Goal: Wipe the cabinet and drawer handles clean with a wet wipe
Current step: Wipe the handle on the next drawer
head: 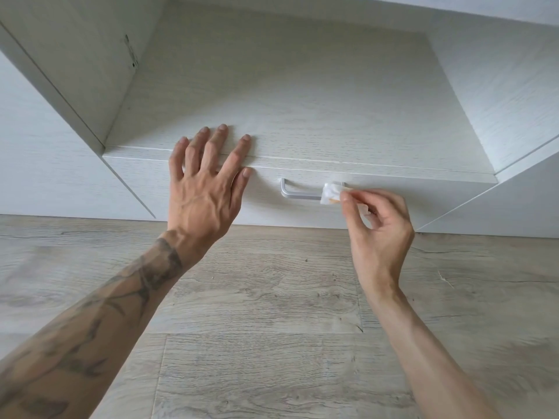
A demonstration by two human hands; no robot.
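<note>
- Your left hand (205,189) lies open, fingers straight and spread, palm down across the top edge of the drawer front (438,201). It sits at 9 o'clock of the drawer handle (299,193) and holds nothing. I judge that it braces the drawer.
- Your right hand (375,225) pinches the wet wipe (331,193) between thumb and fingertips, with the other fingers curled below.
- The wet wipe is folded small and pressed against the 3 o'clock end of the drawer handle, touching the bar near its right post.
- The drawer handle is a silver bar set level on the drawer front, near the centre of the view. Its middle and 9 o'clock end are bare of the wipe.
- Progress, as a judgement: this one handle is being wiped. No streak, film or dirt shows on the bar, so you cannot tell whether its 9 o'clock part is done or outstanding.
- The open compartment (287,101) at 12 o'clock of the drawer shows no handle. The white panels at 9 and 3 o'clock show none either.
- Outstanding, as a judgement: any cabinet handles lie outside this view, so treat them as unverified. Nothing here shows the task near its close.
- The wood-pattern floor (257,297) fills the 6 o'clock half of the view, under both forearms.
</note>
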